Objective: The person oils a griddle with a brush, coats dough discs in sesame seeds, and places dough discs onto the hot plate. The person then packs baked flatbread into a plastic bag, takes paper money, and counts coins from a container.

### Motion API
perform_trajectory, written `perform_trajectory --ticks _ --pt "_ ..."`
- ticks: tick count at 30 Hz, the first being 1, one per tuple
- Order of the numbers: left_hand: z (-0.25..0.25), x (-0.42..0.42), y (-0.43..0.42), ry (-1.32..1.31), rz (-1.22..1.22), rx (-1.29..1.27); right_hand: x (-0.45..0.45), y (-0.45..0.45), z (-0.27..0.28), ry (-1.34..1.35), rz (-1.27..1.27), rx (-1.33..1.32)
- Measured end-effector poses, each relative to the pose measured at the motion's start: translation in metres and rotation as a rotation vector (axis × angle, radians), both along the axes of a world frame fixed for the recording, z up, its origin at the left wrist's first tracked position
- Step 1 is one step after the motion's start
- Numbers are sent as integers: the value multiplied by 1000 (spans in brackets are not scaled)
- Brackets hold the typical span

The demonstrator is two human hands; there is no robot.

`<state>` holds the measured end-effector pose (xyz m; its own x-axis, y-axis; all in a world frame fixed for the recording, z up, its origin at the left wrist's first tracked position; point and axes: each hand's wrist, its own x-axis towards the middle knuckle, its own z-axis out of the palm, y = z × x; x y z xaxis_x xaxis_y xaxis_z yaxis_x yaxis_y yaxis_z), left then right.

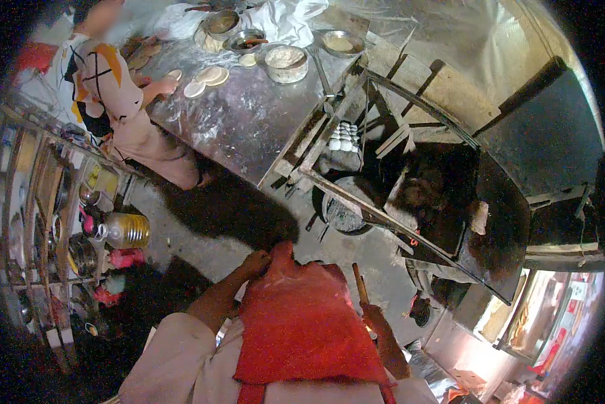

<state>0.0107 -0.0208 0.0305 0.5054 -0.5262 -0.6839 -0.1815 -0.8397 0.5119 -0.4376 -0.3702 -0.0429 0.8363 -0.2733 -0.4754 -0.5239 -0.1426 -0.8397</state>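
Wearing red apron (302, 323), prob. vs. mess; pinching its far edge w/ L hand (256, 263), apparently to lift it; gripping brown stick (360, 284) in R hand (374, 319), prob. to clear cloth.

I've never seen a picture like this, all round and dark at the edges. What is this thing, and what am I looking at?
There's no machine here, just a person using bare hands. The only picture comes from a camera on that person's head, looking forward and down. Near the bottom is their red apron. Their right hand holds a slim wooden stick. Their left hand is at the apron's far end; whether it grips the cloth is unclear. Beyond, a table bears pale flat discs and a pot with something whitish inside. At upper left, another person's hand is at one more disc.
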Motion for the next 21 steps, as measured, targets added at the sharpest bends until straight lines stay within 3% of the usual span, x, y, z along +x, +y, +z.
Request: perform_trajectory --ticks 1,3,4,5,7,9,12,13,15,16,17,19,21 --pt "-2 4 2 30 -129 21 0 -1 0 -1 -1 1" --pt "-43 -5 17 -44 -76 -46 36 5 64 270 -22 45" --pt "-57 -9 21 -120 -22 -117 50 9 87 271 -23 47" --pt "-54 -8 22 -119 -23 -115 62 13 106 368 -90 83" --pt "-42 -5 19 -119 -115 -2 62 15 109 467 -160 119" --pt "-42 -8 18 -101 -85 -7 62 15 108 346 18 -127" --pt "-42 -8 16 -58 11 -24 84 19 151 506 -141 66" --pt "-42 -9 16 -43 42 -29 70 15 126 506 -142 66" --pt "7 -10 0 -7 144 -16 37 5 66 302 397 -441" --pt "26 -11 -5 29 246 -3 38 3 68 302 395 -440" --pt "6 -9 0 31 242 0 40 3 76 160 315 -336" --pt "-59 -9 20 -94 -56 5 31 7 71 25 231 -224" --pt "-62 -11 26 -124 -96 -28 21 13 47 118 676 -943"
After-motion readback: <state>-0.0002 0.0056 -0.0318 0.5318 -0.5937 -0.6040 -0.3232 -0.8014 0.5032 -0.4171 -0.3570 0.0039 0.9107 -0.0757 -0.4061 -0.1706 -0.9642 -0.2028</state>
